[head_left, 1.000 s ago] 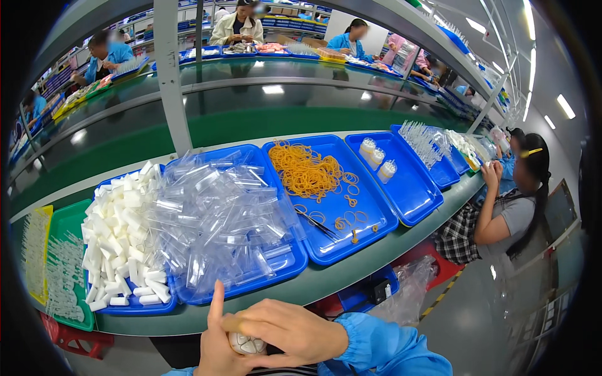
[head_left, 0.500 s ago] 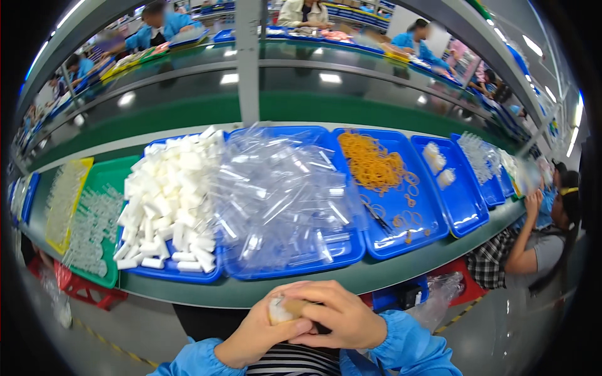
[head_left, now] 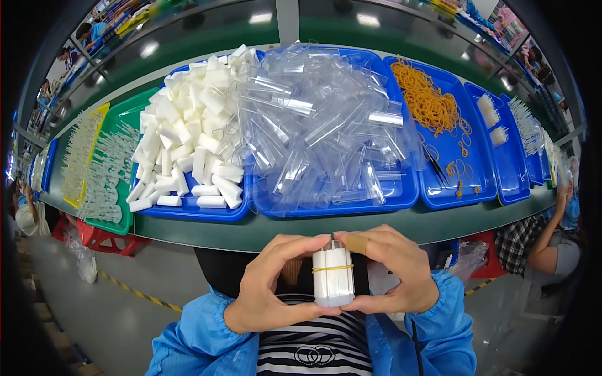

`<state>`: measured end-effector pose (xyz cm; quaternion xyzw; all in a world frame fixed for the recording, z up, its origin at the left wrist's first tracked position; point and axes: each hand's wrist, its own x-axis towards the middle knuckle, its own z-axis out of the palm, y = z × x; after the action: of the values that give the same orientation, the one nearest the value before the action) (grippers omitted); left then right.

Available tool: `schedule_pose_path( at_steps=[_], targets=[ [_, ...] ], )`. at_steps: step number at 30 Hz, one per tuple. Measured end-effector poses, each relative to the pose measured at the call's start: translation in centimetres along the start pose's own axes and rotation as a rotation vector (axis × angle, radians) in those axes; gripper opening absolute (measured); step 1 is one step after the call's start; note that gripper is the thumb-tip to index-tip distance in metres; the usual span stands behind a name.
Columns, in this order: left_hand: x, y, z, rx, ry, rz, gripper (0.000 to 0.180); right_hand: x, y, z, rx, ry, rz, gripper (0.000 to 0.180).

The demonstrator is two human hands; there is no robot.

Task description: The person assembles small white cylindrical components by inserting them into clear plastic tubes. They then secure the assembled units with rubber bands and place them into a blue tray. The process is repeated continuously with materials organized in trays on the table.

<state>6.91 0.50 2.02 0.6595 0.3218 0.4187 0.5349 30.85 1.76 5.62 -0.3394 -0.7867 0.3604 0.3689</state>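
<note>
Between both hands, in front of my striped shirt, stands an upright bundle (head_left: pixel 333 285) of white pieces with clear plastic at its top and bottom. A yellow rubber band (head_left: pixel 333 269) runs round its middle. My left hand (head_left: pixel 263 285) grips the bundle's left side, thumb at the bottom and fingertips at the top. From the other side my right hand (head_left: pixel 401 269) pinches it the same way; a tan bandage (head_left: pixel 357 243) wraps one finger. What the bundle has inside is hidden.
Beyond my hands, a green table (head_left: pixel 295 237) carries blue trays of white foam blocks (head_left: pixel 199 161), clear plastic sleeves (head_left: pixel 313 138) and orange rubber bands (head_left: pixel 421 94). Dark tweezers (head_left: pixel 434 166) lie by the bands. Green and yellow trays sit left. A person (head_left: pixel 545 244) sits at right.
My view has tipped downward. The bundle, mostly covered by my fingers before, is now held upright and exposed, with both hands apart on its two sides.
</note>
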Motion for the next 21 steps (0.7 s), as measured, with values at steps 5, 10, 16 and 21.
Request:
schedule_pose_path(
  at_steps=[5,10,16,21],
  targets=[
    [0.4,-1.1,0.9,-0.094,0.031,-0.037,0.084,-0.1,0.5,0.1,-0.031,0.021,0.053,0.069],
    [0.9,-0.3,0.3,0.099,0.018,0.038,0.080,-0.5,0.5,-0.3,-0.111,0.029,-0.003,0.070],
    [0.9,-0.3,0.3,0.209,0.044,0.113,0.074,-0.8,0.8,-0.1,-0.060,0.008,-0.017,0.069],
    [0.4,-1.9,1.0,-0.116,0.106,0.026,0.080,-0.7,0.9,0.0,0.090,0.048,0.030,0.082]
  ],
)
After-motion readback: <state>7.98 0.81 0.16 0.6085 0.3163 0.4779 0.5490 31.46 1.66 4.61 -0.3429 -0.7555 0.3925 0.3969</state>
